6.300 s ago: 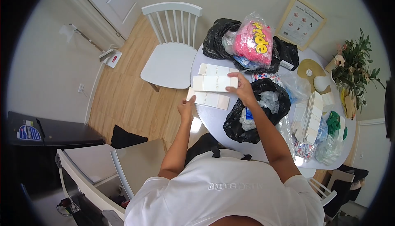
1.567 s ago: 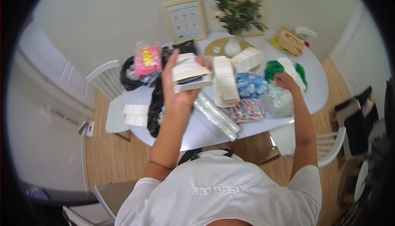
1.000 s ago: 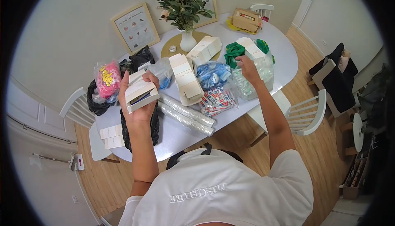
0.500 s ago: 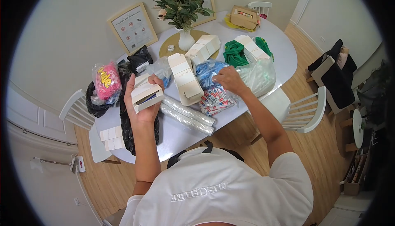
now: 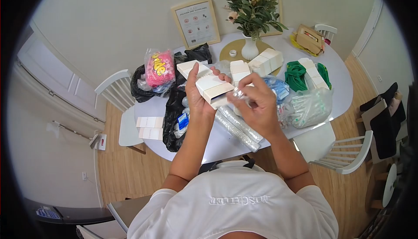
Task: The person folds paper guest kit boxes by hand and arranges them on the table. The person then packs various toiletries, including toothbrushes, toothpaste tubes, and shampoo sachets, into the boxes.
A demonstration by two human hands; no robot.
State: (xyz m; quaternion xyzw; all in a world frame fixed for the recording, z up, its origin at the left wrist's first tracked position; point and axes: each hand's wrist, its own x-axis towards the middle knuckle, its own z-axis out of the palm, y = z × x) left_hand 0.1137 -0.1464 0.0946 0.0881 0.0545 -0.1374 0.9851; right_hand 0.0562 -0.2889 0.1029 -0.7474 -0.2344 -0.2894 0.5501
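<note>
My left hand [image 5: 199, 97] is wrapped around a small white carton [image 5: 211, 84], tilted with its open end toward my right hand. Something dark blue shows just inside that opening. My right hand [image 5: 260, 106] pinches a small shiny, clear-and-white packet [image 5: 238, 93] right at the carton's open end; its exact kind is too blurred to tell. Behind my right hand lie a clear bag of blue packets [image 5: 277, 89] and another white carton [image 5: 240, 71]. Two clear, silvery plastic rolls [image 5: 237, 129] lie on the table below my hands.
On the white table [image 5: 200, 145] are stacked cartons [image 5: 150, 127], a black plastic bag [image 5: 170, 139], a pink package [image 5: 160, 68], a flower vase [image 5: 250, 48], a green bag [image 5: 295, 76] and a clear bag [image 5: 311, 107]. White chairs [image 5: 350, 152] stand around it.
My right hand has moved from above the bag of small packets to the carton's opening, now with a small packet in its fingers. The whole view has shifted, so the table sits further right.
</note>
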